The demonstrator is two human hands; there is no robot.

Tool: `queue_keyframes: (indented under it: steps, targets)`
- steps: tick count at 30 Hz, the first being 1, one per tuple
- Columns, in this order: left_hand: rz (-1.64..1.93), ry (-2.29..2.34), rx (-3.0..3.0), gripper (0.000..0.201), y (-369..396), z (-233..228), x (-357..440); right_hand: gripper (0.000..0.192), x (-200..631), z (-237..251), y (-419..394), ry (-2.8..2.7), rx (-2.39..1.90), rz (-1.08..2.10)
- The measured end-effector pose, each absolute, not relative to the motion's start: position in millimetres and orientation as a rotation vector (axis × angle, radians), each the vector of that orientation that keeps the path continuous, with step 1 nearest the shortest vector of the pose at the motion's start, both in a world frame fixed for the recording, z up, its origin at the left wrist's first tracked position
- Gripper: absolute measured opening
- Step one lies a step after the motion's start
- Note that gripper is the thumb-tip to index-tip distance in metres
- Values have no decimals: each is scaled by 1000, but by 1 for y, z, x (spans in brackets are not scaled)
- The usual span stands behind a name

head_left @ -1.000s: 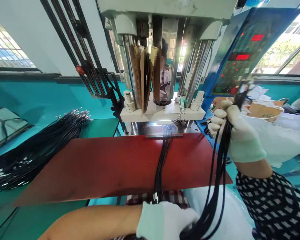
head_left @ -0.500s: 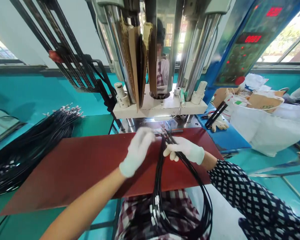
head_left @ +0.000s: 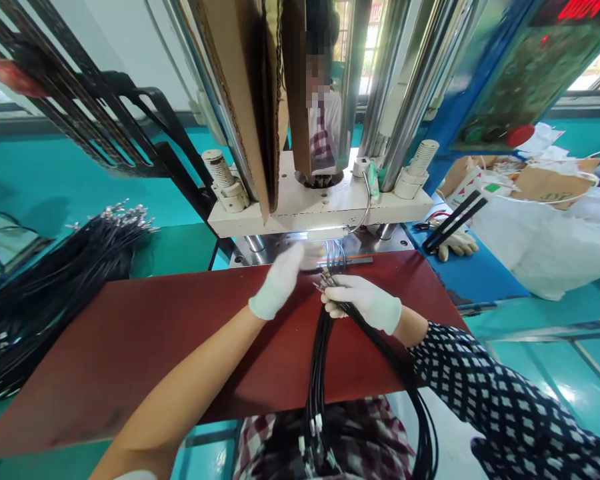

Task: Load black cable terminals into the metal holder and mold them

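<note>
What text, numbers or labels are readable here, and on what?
Red LED digits at the top of the blue control panel: cut off by the frame edge, not readable.
Markings around the buttons on that control panel: too small and blurred to read.
Faint print on the brown paper bag at right: too blurred to read.
Green patch on the white box beside it: no legible text.
Nothing else bears writing.

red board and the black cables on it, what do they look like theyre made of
Red board: looks like a rigid laminate or fibre sheet, matte with a dull sheen. Black cables: seemingly plastic-sheathed wire, smooth and slightly glossy, with bare silvery metal tips by the right hand.
</note>
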State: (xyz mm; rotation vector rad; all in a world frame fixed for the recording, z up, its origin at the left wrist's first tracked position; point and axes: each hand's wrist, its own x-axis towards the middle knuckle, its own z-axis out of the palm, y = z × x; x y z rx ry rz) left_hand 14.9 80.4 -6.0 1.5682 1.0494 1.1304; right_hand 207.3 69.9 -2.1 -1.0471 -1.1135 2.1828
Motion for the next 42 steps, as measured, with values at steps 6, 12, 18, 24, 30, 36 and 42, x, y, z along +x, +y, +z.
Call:
queue_keyframes:
  steps: [6, 12, 18, 24, 30, 36, 42]
  targets:
    - [373, 1669, 2425, 33, 102, -18, 6, 26, 208, 2, 69, -1340, -1018, 2178]
    - [27, 1780, 2556, 28, 96, -18, 23, 28, 208, 14, 58, -1822, -1265, 1947]
    - [-47, 2035, 2156, 20, 34, -3, -30, 24, 212, 18, 36, -2094, -1307, 1485]
    - [670, 1710, 1484, 39, -11, 17, -63, 17, 205, 27, 21, -2112, -1234, 1463]
    - [790, 1023, 1037, 49, 13, 5, -21, 19, 186, 27, 27, -1779, -1102, 1946]
    - [900, 927, 1132, 44, 24, -5, 6, 22, 174, 15, 28, -1723, -1235, 1953]
    - [944, 921, 1142, 44, 16, -13, 8, 24, 173, 11, 25, -1827, -1272, 1836]
